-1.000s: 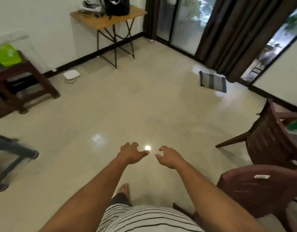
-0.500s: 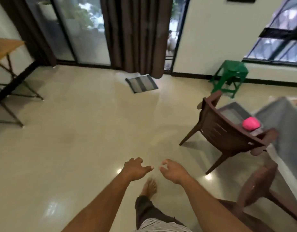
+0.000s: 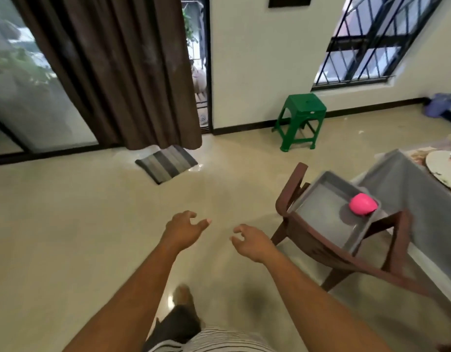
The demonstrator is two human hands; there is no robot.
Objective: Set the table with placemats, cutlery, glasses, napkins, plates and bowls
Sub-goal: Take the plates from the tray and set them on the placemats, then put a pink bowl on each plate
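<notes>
Both hands, left [image 3: 184, 229] and right [image 3: 255, 242], hung empty with loosely curled fingers beside a brown plastic chair [image 3: 346, 252] bearing a grey tray [image 3: 331, 214].

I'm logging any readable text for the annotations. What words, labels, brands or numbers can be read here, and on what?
No text can be read.
Green stool: a small pale mark on its front rim, too small to read.
Plate on the table: a coloured pattern, no lettering visible.
</notes>
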